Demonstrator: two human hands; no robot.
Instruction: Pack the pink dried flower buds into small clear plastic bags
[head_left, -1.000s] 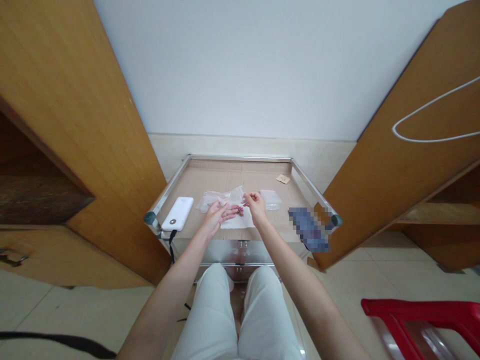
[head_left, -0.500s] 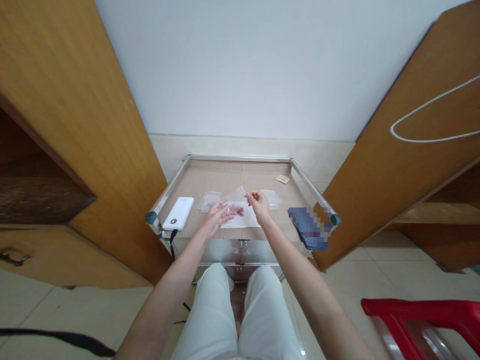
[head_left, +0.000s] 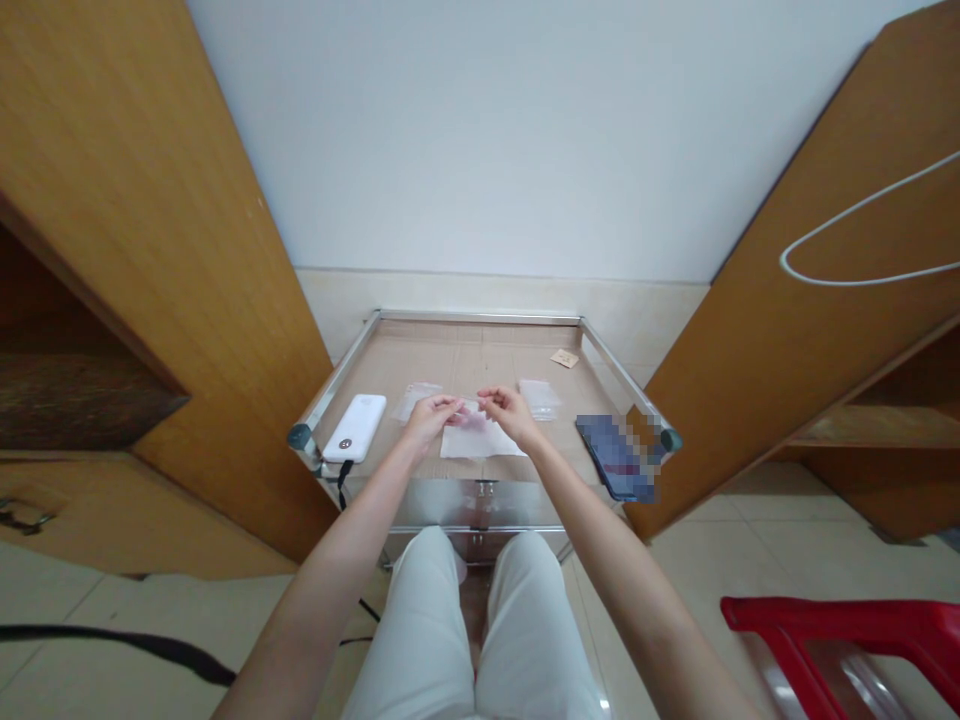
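Presently held: small transparent plastic bag (head_left: 471, 405), two-handed

Item: the bag, positioned just above a flat white paper sheet (head_left: 484, 443) near the middle of a brown-lined, metal-framed table (head_left: 465, 350). Left hand (head_left: 429, 418): thumb and fingers pinched on the bag's left side. Right hand (head_left: 506, 408): fingertips pinched on its right side. A pinkish patch shows between the hands; its nature cannot be told.

Surroundings: loose clear plastic packets (head_left: 415, 402), just beyond the left hand; a stack of clear plastic sleeves (head_left: 538, 397), just beside the right hand. Both lie close in, flanking the work. Farther left, a white rounded rectangular device (head_left: 356, 428) with a black cable (head_left: 343, 485) at its near end. Farther right, a dark flat slab (head_left: 611, 455), partly pixelated, near the table's right corner. Toward the back right, a small tan card (head_left: 564, 358), well apart from both hands.

Edges and room: silver metal rail (head_left: 480, 319) along back and sides; brown lining showing between hands and back rail; near edge just in front of the paper. Wooden cabinets (head_left: 225, 300) left and right; red plastic stool (head_left: 847, 620) at lower right.

Orientation: visible part of the bag runs crosswise, hand to hand. Fingers hide much of it; long axis and mouth cannot be told.
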